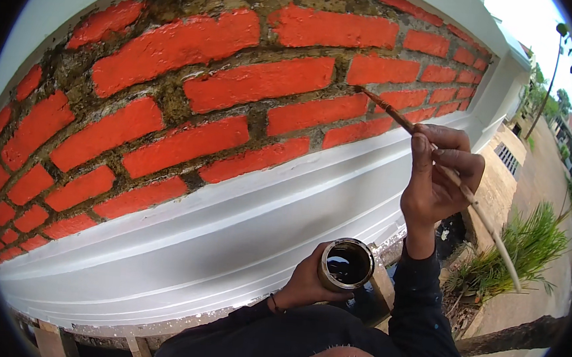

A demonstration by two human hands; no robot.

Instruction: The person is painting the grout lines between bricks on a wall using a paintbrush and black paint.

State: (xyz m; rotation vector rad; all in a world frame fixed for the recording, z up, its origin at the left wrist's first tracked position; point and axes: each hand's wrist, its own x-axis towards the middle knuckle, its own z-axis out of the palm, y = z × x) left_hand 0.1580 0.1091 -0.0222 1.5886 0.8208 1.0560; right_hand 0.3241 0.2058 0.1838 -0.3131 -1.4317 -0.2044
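My right hand point(436, 174) pinches a long thin paintbrush point(396, 114) by its handle. The dark bristle tip meets the wall, or comes very near it, at a mortar joint between red bricks. Low in front of me, my left hand point(306, 279) is wrapped round a small round can point(344, 265) holding dark liquid. The brick wall point(193, 79) has bright orange-red bricks. Its joints look dark and wet on the left and paler grey toward the right.
Below the bricks runs a white moulded ledge point(250, 222), and a white pillar point(510, 68) stands at the right end. To the right are a green grassy plant point(526, 248), a drain grate point(506, 159) and a paved road. A dark branch point(517, 335) crosses at lower right.
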